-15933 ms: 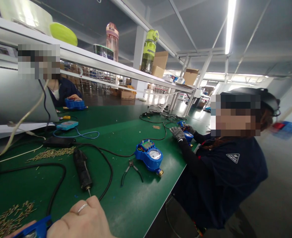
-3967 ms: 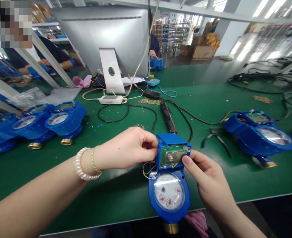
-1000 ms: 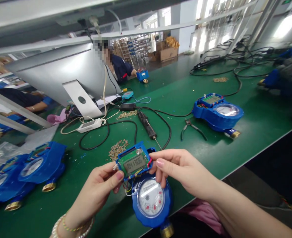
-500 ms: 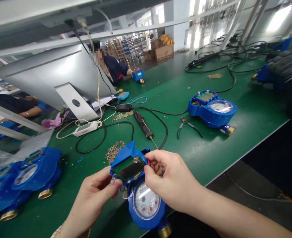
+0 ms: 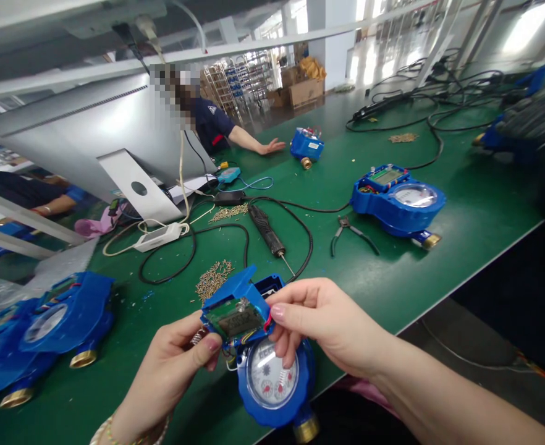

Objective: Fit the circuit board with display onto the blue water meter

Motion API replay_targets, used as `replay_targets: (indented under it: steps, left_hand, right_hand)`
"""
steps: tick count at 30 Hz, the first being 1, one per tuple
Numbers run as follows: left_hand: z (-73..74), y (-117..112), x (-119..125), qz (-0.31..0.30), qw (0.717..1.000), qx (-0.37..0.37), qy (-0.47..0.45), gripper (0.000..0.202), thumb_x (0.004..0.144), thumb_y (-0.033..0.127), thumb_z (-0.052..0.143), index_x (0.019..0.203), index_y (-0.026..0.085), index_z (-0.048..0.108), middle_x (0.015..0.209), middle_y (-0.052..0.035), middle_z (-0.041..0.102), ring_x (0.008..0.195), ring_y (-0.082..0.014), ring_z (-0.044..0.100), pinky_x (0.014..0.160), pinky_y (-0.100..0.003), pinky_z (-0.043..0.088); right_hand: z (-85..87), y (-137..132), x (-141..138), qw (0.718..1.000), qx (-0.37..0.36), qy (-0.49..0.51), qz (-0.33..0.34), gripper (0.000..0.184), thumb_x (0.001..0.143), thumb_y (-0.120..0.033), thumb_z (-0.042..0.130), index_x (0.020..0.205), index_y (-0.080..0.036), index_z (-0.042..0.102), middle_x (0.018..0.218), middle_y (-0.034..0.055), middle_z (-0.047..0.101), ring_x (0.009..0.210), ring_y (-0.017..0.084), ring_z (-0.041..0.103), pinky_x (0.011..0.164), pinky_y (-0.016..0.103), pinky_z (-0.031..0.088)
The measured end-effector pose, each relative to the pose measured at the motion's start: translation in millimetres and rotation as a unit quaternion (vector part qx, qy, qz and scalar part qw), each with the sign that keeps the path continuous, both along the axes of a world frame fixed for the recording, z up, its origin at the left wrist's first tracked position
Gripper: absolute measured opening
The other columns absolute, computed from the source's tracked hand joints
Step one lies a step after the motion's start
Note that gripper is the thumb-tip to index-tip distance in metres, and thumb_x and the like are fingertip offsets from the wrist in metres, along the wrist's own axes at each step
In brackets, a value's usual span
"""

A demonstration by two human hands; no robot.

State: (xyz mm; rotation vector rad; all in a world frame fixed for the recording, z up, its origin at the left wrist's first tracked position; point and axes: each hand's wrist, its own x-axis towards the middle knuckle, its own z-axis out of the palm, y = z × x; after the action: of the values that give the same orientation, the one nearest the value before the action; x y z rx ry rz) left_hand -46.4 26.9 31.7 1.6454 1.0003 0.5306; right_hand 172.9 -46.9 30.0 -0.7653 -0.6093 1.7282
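In front of me is a blue water meter (image 5: 272, 374) with a round glass dial and a brass fitting at its lower end. A display module (image 5: 238, 324), a circuit board with a small screen in a blue housing, sits tilted above the dial. My left hand (image 5: 182, 355) grips its left edge between thumb and fingers, beside a small coil spring (image 5: 199, 336). At its right edge, my right hand (image 5: 312, 321) is closed, thumb and index finger pinching at a red wire (image 5: 267, 321). The other right fingers hang over the dial. Colored wires show below the screen.
An electric screwdriver (image 5: 266, 230), pliers (image 5: 353, 236) and loose screws (image 5: 214, 280) lie beyond my hands on the green table (image 5: 421, 272). Another blue meter (image 5: 397, 204) sits right; several stand left (image 5: 66, 318). Behind the monitor (image 5: 82, 136), a co-worker's hand (image 5: 270, 147) reaches out.
My right fingers have shifted from the module's edge to the red wire, and the screen now shows dark characters. Across the table, the co-worker has let go of a blue meter, now further right.
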Motion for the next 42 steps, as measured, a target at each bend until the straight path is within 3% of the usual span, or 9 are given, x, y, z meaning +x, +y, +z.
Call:
replay_targets:
  steps: [9,21,25,28,30,33,35,36,42]
  left_hand:
    - [-2.6,-2,-4,0.003,1.000,-0.002,0.003,0.027,0.079,0.044,0.069,0.078,0.017,0.068,0.055,0.0012,0.052,0.052,-0.0113,0.040,0.048,-0.021,0.030]
    - [-7.9,-3,-2,0.016,0.999,0.020,-0.022,0.036,0.079,0.045,0.069,0.060,0.015,0.062,0.051,0.0016,0.051,0.049,-0.0094,0.040,0.045,-0.020,0.028]
    - [-12.8,-3,-3,0.019,0.999,0.000,-0.040,0.034,0.081,0.044,0.068,0.063,0.015,0.061,0.052,0.0019,0.051,0.049,-0.0090,0.041,0.047,-0.020,0.029]
    - [-14.0,-3,-2,0.021,0.998,-0.028,-0.056,0.036,0.082,0.045,0.068,0.065,0.015,0.059,0.051,0.0026,0.049,0.049,-0.0078,0.040,0.047,-0.019,0.028]
    - [-12.2,-1,0,0.012,0.996,-0.052,-0.069,0.036,0.082,0.046,0.068,0.068,0.014,0.059,0.053,0.0031,0.048,0.047,-0.0064,0.038,0.045,-0.019,0.026]
    - [-4.7,4,6,-0.002,0.994,-0.078,-0.082,0.034,0.083,0.044,0.067,0.072,0.013,0.058,0.056,0.0037,0.047,0.047,-0.0053,0.035,0.045,-0.019,0.024]
    - [2.6,7,11,-0.021,0.993,-0.081,-0.081,0.034,0.084,0.042,0.066,0.070,0.013,0.056,0.056,0.0041,0.045,0.048,-0.0053,0.035,0.045,-0.019,0.024]
    - [6.5,8,13,-0.034,0.993,-0.080,-0.080,0.034,0.084,0.041,0.066,0.068,0.013,0.055,0.056,0.0043,0.045,0.048,-0.0053,0.035,0.045,-0.019,0.024]
    - [23.4,10,23,-0.084,0.991,-0.076,-0.066,0.033,0.086,0.036,0.063,0.064,0.013,0.053,0.054,0.0056,0.042,0.051,-0.0062,0.032,0.046,-0.020,0.023]
  right_hand:
    - [4.7,3,-4,0.999,-0.036,0.025,0.000,0.030,0.064,-0.035,0.079,0.071,-0.008,0.066,0.053,0.0027,0.064,0.040,0.008,0.058,0.040,0.015,0.050]
    - [8.4,7,-6,0.997,-0.067,0.000,-0.024,0.023,0.061,-0.029,0.076,0.064,-0.011,0.062,0.047,-0.0002,0.059,0.036,0.008,0.054,0.032,0.014,0.044]
    - [5.5,7,-5,0.999,-0.039,0.003,-0.018,0.028,0.068,-0.035,0.076,0.063,-0.011,0.062,0.053,0.0005,0.060,0.040,0.007,0.054,0.038,0.015,0.046]
    - [2.5,4,0,0.994,0.025,-0.097,-0.038,0.028,0.075,-0.039,0.072,0.076,-0.012,0.066,0.060,0.0005,0.062,0.048,0.008,0.056,0.046,0.019,0.048]
    - [2.8,2,6,0.953,0.099,-0.270,-0.097,0.026,0.081,-0.036,0.067,0.093,-0.014,0.068,0.074,0.0032,0.066,0.062,0.012,0.061,0.058,0.025,0.053]
    - [9.2,2,16,0.784,0.273,-0.530,-0.170,0.052,0.081,-0.032,0.068,0.129,-0.017,0.053,0.118,0.0087,0.062,0.103,0.020,0.059,0.091,0.035,0.050]
    - [15.7,6,19,0.678,0.378,-0.615,-0.140,0.070,0.080,-0.032,0.070,0.140,-0.013,0.039,0.137,0.0101,0.049,0.124,0.022,0.046,0.107,0.035,0.039]
    - [18.8,10,18,0.642,0.412,-0.636,-0.115,0.073,0.080,-0.032,0.070,0.141,-0.012,0.036,0.141,0.0103,0.045,0.130,0.021,0.041,0.111,0.033,0.034]
    - [27.6,30,6,0.511,0.461,-0.724,-0.054,0.080,0.075,-0.045,0.073,0.138,-0.010,0.039,0.132,0.0122,0.053,0.121,0.027,0.048,0.097,0.040,0.043]
